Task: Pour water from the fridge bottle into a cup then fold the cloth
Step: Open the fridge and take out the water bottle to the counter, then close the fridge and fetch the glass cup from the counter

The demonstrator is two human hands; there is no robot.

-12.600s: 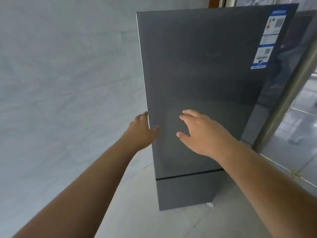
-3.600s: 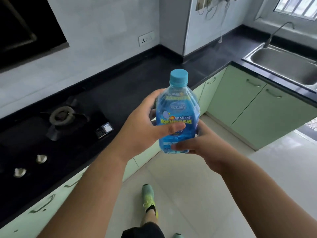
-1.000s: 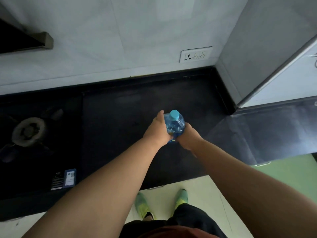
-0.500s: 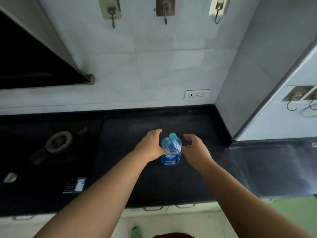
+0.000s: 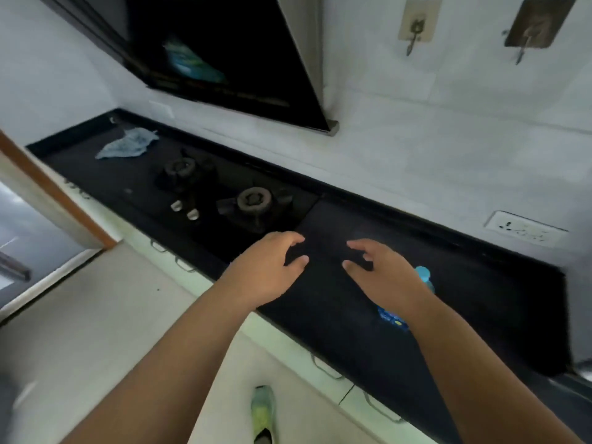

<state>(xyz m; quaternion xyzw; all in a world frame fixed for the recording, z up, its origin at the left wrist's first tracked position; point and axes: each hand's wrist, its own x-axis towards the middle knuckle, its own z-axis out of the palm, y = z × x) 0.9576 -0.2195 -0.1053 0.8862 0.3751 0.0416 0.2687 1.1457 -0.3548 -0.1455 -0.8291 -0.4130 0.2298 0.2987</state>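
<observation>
**Hands free, bottle down, no cup in sight**

Both hands, left (image 5: pixel 267 267) and right (image 5: pixel 382 274), hover over the black counter (image 5: pixel 480 302) with fingers loosely spread, holding nothing. The blue bottle (image 5: pixel 423 277) stands on the counter, half hidden behind the right wrist, cap on. The cloth (image 5: pixel 126 145) lies crumpled at the far end beyond the hob (image 5: pixel 224 200). By my reckoning, pouring and folding both remain

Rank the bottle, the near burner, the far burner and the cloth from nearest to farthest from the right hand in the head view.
From the right hand:
1. Bottle, just behind the hand, partly hidden by the wrist.
2. Near burner, to the left on the hob.
3. Far burner, farther left.
4. Cloth, at the counter's far left end.
</observation>
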